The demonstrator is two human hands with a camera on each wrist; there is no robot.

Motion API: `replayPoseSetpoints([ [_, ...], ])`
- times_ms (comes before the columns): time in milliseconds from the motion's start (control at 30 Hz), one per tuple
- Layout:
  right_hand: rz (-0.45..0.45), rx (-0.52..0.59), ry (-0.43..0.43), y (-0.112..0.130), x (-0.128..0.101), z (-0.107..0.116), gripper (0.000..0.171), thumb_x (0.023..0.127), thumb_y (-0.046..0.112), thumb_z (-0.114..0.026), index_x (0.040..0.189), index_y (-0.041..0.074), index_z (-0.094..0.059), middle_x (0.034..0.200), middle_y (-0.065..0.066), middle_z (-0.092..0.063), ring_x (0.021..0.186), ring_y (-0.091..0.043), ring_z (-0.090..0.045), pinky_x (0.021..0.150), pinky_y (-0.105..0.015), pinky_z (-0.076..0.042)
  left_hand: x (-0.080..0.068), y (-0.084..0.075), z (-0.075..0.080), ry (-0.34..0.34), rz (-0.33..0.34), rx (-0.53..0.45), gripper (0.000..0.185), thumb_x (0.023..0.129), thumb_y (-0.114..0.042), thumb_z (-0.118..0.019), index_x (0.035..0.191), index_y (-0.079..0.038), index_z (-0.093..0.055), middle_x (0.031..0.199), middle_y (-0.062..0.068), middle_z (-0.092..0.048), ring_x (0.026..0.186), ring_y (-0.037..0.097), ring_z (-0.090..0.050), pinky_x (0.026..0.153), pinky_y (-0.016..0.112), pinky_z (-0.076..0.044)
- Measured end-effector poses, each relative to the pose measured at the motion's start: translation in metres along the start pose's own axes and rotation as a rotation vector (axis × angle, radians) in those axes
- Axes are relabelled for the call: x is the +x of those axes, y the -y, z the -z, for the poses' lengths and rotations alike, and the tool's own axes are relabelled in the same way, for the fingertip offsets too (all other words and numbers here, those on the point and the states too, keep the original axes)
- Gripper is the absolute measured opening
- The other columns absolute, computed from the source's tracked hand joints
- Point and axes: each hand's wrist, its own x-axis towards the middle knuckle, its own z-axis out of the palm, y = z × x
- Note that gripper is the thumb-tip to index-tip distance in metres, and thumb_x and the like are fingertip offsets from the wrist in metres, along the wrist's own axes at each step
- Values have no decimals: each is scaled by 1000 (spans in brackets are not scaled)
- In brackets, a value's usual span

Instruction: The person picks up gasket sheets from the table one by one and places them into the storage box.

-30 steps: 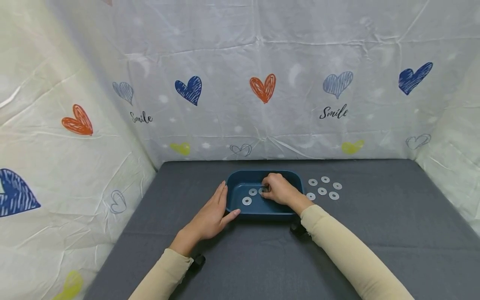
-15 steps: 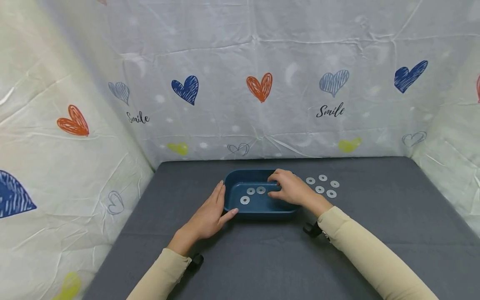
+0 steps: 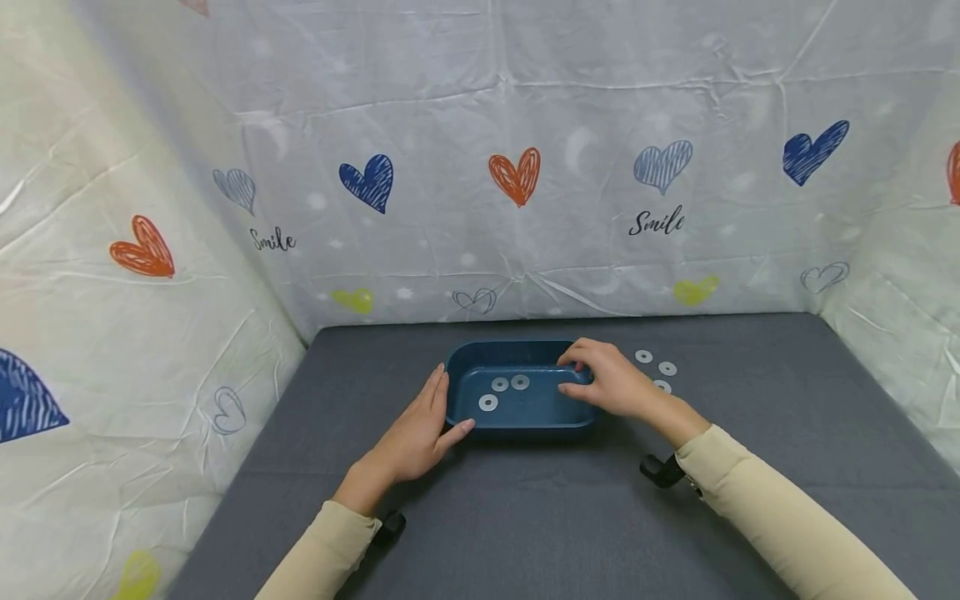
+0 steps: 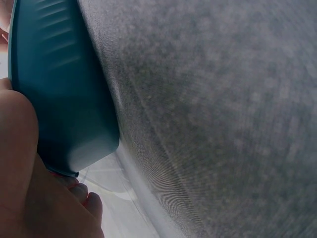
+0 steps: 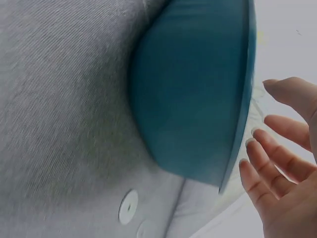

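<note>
A blue rectangular tray (image 3: 525, 430) holds three flat metal washers (image 3: 488, 402) on the left part of its floor. Against the tray's left end lies my left hand (image 3: 411, 437), fingers straight along the side and thumb stretched to the front corner. My right hand (image 3: 611, 379) is over the tray's right end. In the right wrist view, its parted fingers (image 5: 270, 173) show nothing between them, beside the tray's rim (image 5: 242, 114). More loose washers (image 3: 643, 357) lie on the table to the right, some hidden behind the right hand.
The grey cloth-covered table (image 3: 525, 517) stretches back to a white curtain (image 3: 435, 233) printed with hearts. Similar curtain hangs at both sides. In the right wrist view, a washer (image 5: 129, 207) lies on the cloth near the tray's outer wall.
My right hand has let go of a washer on the tray floor, opened its fingers and moved right to the tray's right end. The left hand keeps its place at the left end.
</note>
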Motion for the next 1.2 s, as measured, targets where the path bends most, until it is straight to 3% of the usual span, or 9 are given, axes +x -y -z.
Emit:
replayPoseSetpoints([
  [167,-13,5,-24,-3,-11,11,26,93,15,-77,116,5,-72,113,-13,-66,96,-31,-62,74,-40,-53,0,0,0,4,3,-11,95,105,-61,-43,162,5,-5,171,19,2,157,33,-6,123,54,-20],
  [400,-29,-3,-35,-14,-28,20,25,92,10,-77,114,0,-71,110,-15,-66,95,-31,-63,79,-53,-56,-2,-1,1,11,1,-10,97,104,-63,-43,162,4,-3,171,19,3,157,33,-5,123,55,-20],
  [800,-61,-13,-25,-34,-46,24,25,94,8,-75,115,-3,-71,110,-17,-66,94,-35,-63,79,-52,-55,-2,-1,1,13,4,-10,98,103,-64,-42,162,4,-3,171,19,3,157,33,-5,123,54,-20],
  [1200,-111,-62,-14,-55,-51,14,29,90,8,-78,116,-4,-73,106,-15,-66,89,-29,-62,73,-38,-52,-2,-2,1,2,2,-18,98,103,-64,-43,162,4,-3,171,19,2,157,34,-6,123,55,-20],
])
